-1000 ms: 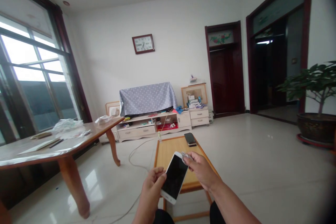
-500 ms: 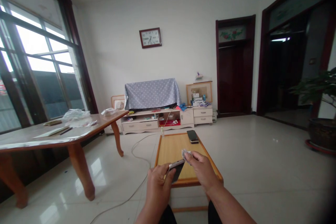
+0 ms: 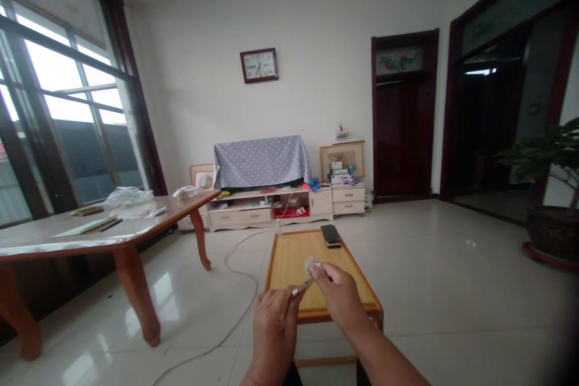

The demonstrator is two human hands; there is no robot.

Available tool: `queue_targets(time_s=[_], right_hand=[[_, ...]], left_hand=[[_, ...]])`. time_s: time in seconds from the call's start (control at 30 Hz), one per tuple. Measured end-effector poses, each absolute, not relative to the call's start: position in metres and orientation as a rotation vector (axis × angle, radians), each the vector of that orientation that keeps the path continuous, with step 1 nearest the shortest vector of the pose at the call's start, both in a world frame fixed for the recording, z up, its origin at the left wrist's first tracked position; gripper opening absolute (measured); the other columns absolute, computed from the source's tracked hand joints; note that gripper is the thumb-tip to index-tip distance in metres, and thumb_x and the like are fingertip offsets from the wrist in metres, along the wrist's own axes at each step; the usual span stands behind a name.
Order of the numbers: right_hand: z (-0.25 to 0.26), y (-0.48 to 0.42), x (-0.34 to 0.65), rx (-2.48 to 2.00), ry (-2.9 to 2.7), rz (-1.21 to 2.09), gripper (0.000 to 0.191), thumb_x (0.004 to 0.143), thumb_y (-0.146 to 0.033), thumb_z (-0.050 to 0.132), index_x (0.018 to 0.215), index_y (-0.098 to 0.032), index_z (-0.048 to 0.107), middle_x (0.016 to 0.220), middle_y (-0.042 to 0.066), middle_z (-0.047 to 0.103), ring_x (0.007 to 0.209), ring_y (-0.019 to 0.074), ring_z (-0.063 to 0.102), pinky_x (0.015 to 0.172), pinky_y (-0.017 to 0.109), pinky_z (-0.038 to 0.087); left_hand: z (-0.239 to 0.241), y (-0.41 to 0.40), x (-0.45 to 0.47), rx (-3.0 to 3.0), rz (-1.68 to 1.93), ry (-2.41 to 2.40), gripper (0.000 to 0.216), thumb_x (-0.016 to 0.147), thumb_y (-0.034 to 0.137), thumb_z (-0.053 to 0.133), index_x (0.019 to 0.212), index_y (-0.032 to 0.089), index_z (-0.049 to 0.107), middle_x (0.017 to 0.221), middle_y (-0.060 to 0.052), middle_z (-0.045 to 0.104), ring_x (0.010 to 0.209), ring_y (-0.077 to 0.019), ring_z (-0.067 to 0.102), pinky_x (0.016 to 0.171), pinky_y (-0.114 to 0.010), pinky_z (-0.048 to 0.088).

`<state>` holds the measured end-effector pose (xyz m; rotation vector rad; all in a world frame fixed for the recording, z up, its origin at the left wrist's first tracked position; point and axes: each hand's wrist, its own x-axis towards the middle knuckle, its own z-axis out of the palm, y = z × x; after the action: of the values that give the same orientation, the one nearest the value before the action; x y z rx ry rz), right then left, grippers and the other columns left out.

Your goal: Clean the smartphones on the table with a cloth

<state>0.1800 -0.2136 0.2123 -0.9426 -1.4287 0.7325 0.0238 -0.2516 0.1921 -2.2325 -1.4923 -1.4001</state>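
Observation:
My left hand (image 3: 272, 321) grips a white smartphone (image 3: 301, 287), turned so only its thin edge shows. My right hand (image 3: 337, 297) pinches a small crumpled white wipe (image 3: 312, 265) against the phone's upper end. Both hands hover over the near end of a low wooden table (image 3: 289, 265). A dark phone (image 3: 330, 235) lies at the far right corner of that table.
A large wooden table (image 3: 90, 235) with papers and a plastic bag stands to the left. A white cable (image 3: 235, 271) trails over the tiled floor toward a TV cabinet (image 3: 271, 208). A potted plant (image 3: 549, 217) stands at the right. Dark doorways are in the far wall.
The white phone has turned from screen-up to edge-on in my left hand. My right hand has stayed at its top end with the wipe. The view has shifted slightly.

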Motion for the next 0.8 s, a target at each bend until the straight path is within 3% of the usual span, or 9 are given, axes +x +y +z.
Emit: queue_targets(time_s=[0.2, 0.4, 0.57, 0.8], right_hand=[[0.214, -0.228, 0.170, -0.876, -1.545, 0.714, 0.034, 0.095, -0.050, 0.058, 0.088, -0.021, 0.076, 0.086, 0.007, 0.073, 0.082, 0.0231, 0.065, 0.075, 0.030, 0.048], [0.212, -0.214, 0.179, -0.973, -1.430, 0.739, 0.043, 0.094, -0.055, 0.057, 0.079, -0.018, 0.072, 0.085, 0.007, 0.073, 0.078, 0.0226, 0.062, 0.072, 0.030, 0.046], [0.213, -0.225, 0.170, -0.907, -1.521, 0.734, 0.038, 0.096, -0.051, 0.056, 0.081, -0.019, 0.072, 0.079, 0.005, 0.071, 0.076, 0.0213, 0.062, 0.069, 0.028, 0.045], [0.215, -0.216, 0.180, -0.984, -1.433, 0.663, 0.041, 0.096, -0.054, 0.055, 0.077, -0.020, 0.069, 0.077, 0.005, 0.069, 0.074, 0.0215, 0.060, 0.067, 0.029, 0.044]], left_hand=[[0.187, -0.248, 0.028, -2.195, -1.452, -1.483, 0.020, 0.096, 0.024, 0.054, 0.084, 0.025, 0.069, 0.073, -0.002, 0.067, 0.074, -0.0200, 0.060, 0.075, -0.032, 0.035], [0.189, -0.251, 0.026, -2.231, -1.473, -1.490, 0.020, 0.096, 0.028, 0.057, 0.110, 0.029, 0.070, 0.095, -0.003, 0.074, 0.086, -0.0208, 0.064, 0.081, -0.032, 0.039], [0.185, -0.249, 0.027, -2.224, -1.510, -1.497, 0.016, 0.097, 0.029, 0.055, 0.095, 0.026, 0.071, 0.083, -0.003, 0.071, 0.080, -0.0204, 0.062, 0.078, -0.032, 0.040], [0.184, -0.249, 0.028, -2.195, -1.701, -1.629, 0.019, 0.096, 0.036, 0.057, 0.100, 0.027, 0.073, 0.090, -0.004, 0.073, 0.084, -0.0220, 0.063, 0.079, -0.032, 0.043]])
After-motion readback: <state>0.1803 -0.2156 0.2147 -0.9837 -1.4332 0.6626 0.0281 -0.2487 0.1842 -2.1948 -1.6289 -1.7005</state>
